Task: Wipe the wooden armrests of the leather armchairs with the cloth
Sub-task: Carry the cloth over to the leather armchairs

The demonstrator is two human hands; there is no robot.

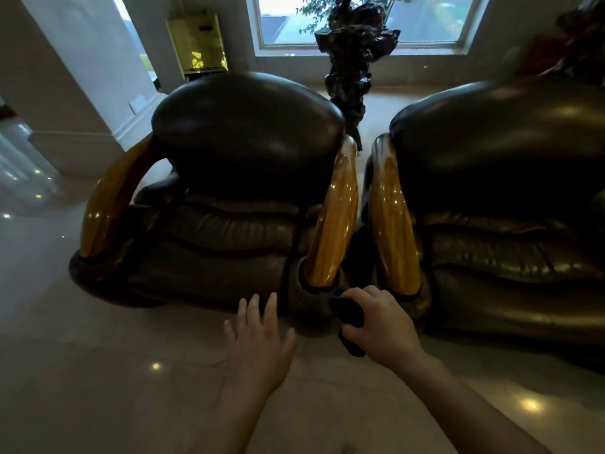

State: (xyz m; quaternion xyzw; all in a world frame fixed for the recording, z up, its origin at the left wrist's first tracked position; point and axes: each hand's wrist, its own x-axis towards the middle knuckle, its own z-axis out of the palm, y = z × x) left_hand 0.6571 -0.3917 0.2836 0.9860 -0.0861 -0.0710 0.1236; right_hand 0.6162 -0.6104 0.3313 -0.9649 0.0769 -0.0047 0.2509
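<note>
Cloth, dark and soft, sits bunched in the right hand, whose fingers are curled tight around it. It looks light and floppy, so it should bend easily around a curved shape. A full fist in the middle of it, like now, seems the best hold, with a loose bit left free to rub with.

Two dark leather armchairs stand side by side on the shiny floor. The left armchair has one wooden armrest close to the cloth and another wooden armrest on its far side. The right armchair has its wooden armrest just beside that. The wood looks hard, smooth and glossy, so the cloth may slide fast on it.

The left hand is empty, fingers spread wide, hanging over the floor near the chair front.

No boxes, bowls or other containers can be seen.
</note>
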